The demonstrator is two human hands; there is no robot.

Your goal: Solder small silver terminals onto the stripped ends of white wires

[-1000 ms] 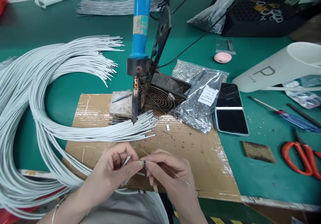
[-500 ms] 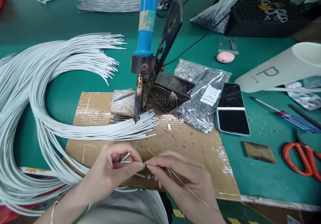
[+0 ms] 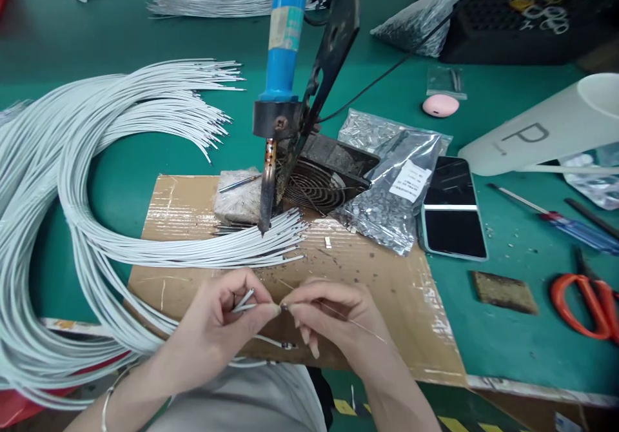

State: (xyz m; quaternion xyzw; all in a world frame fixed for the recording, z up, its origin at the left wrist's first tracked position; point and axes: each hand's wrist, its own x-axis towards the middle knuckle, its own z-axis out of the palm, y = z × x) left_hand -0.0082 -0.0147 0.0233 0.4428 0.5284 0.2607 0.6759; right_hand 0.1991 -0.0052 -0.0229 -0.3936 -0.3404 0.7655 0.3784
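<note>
My left hand (image 3: pixel 236 316) is closed around a couple of white cables (image 3: pixel 245 300), thumb and forefinger pinching near an end. Fingertip to fingertip with it, my right hand (image 3: pixel 333 313) is closed, pinching at a tiny dark part (image 3: pixel 284 307) on that cable end. A thin silvery wire (image 3: pixel 360 325), resembling solder wire, runs through my right hand and sticks out on both sides. Just below lies another cable end with a small connector (image 3: pixel 287 345). Above both hands, a blue-handled soldering iron (image 3: pixel 285 64) points down from its stand (image 3: pixel 322 71).
White cable bundles (image 3: pixel 77 180) curve over the left side, one reaching under the iron tip. Cardboard (image 3: pixel 382 296) covers the work spot. Behind it are a small fan (image 3: pixel 314 187) and a bag of metal parts (image 3: pixel 387 213). Rightward lie a phone (image 3: pixel 454 206), a screwdriver (image 3: pixel 570 225) and scissors (image 3: pixel 580 303).
My right hand has turned and shifted slightly left, its lower fingers now more curled, and the thin wire's trailing end moved with it. My left hand keeps its pinch. The view has shifted slightly.
</note>
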